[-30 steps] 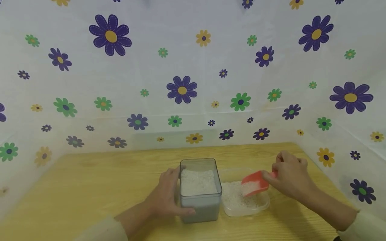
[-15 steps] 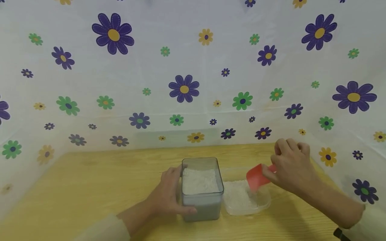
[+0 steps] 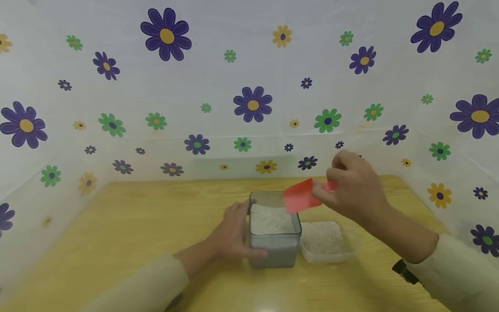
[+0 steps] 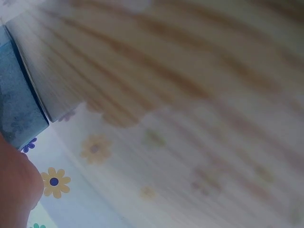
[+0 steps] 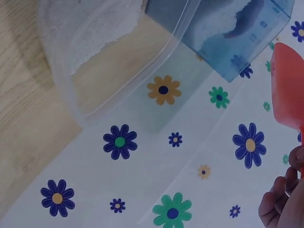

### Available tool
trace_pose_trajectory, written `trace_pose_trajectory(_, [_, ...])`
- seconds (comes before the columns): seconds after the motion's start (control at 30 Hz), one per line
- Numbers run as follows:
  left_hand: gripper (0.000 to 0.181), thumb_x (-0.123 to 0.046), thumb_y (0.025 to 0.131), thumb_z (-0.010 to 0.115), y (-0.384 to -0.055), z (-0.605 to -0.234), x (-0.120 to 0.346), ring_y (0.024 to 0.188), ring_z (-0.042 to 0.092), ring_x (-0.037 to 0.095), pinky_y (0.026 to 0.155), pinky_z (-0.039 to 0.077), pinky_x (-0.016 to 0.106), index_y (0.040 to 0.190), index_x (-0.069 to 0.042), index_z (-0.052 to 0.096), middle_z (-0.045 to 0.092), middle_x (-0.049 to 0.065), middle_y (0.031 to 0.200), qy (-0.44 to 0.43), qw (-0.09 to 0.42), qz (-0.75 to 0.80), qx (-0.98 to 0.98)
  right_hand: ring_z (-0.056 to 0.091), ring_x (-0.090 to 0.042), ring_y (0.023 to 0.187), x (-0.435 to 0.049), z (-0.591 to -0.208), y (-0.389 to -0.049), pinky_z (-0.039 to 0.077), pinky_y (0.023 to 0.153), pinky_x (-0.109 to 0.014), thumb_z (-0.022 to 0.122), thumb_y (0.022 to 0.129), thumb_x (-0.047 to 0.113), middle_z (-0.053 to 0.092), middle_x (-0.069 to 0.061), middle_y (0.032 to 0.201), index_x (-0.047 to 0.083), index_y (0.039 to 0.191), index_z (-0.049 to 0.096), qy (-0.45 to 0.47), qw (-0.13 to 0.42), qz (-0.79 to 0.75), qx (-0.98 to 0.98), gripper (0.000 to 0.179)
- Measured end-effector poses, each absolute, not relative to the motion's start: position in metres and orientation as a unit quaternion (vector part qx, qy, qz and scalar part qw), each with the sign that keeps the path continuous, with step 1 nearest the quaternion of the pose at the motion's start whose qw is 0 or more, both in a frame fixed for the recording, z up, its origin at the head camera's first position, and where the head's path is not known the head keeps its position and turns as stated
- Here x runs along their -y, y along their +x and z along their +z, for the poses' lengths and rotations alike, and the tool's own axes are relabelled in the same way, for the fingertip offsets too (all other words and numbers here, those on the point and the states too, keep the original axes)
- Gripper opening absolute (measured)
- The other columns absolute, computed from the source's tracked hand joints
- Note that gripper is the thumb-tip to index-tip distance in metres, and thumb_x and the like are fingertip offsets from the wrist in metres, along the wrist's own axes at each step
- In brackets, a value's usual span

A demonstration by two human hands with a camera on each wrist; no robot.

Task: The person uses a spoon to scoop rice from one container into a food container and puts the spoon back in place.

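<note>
A red scoop (image 3: 301,197) is pinched by its handle between the thumb and fingers of my right hand (image 3: 356,188). It tilts over the right rim of a tall translucent blue-grey container (image 3: 274,251), which holds white grains nearly to the top. My left hand (image 3: 231,232) grips that container from its left side, thumb across the front. Just to the right stands a low clear plastic tub (image 3: 329,258) with a heap of similar white grains. The right wrist view shows the scoop (image 5: 289,88) from outside, so its inside is hidden there.
A light wooden table (image 3: 156,216) carries both containers. White cloth (image 3: 218,82) printed with purple, green and yellow flowers stands behind it and along both sides.
The right hand has lifted the scoop out of the clear tub and carried it left and up to the tall container. The left hand keeps its grip. The head view has shifted slightly.
</note>
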State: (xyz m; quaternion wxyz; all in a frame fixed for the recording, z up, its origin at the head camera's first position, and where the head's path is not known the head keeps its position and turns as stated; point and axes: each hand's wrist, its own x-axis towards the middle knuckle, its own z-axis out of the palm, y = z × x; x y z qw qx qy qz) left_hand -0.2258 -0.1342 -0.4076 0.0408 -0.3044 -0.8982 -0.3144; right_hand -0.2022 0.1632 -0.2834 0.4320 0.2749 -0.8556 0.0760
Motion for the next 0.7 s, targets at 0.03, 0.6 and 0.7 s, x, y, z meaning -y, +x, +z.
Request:
trace_pose_trajectory(0.03, [0.121,-0.071,0.062,0.080,-0.226,-0.408,0.134,0.126,0.039,0.022,0.104,0.040,0.050,0.153,-0.012,0.029,0.047,0.005,0.140,-0.305,0.041,-0.315,0.898,0.044,-0.021,0.066,-0.157,-0.284,-0.204,0.038,0.055,-0.031,0.069,0.075,0.028,0.048,-0.007,0.072,0.009,0.051,0.055,0.288,0.429,0.063,0.854,0.034])
trace_pose_trajectory(0.6, [0.118,-0.064,0.064,0.083,-0.224,-0.411,0.128,0.125,0.041,0.023,0.105,0.038,0.048,0.153,-0.009,0.028,0.047,0.006,0.140,-0.326,0.046,-0.311,0.892,0.038,-0.010,0.051,-0.098,-0.312,-0.212,0.030,0.043,-0.021,0.067,0.078,0.039,0.051,0.002,0.066,0.016,0.049,0.042,0.367,0.290,-0.043,0.883,0.044])
trace_pose_trajectory(0.7, [0.117,-0.062,0.063,0.084,-0.226,-0.409,0.131,0.123,0.041,0.022,0.104,0.037,0.048,0.152,-0.009,0.029,0.048,0.006,0.137,-0.333,0.061,-0.308,0.889,0.041,-0.009,0.051,-0.089,-0.314,-0.212,0.033,0.043,-0.021,0.067,0.081,0.039,0.056,-0.002,0.079,0.016,0.050,0.043,0.344,0.249,-0.010,0.905,0.045])
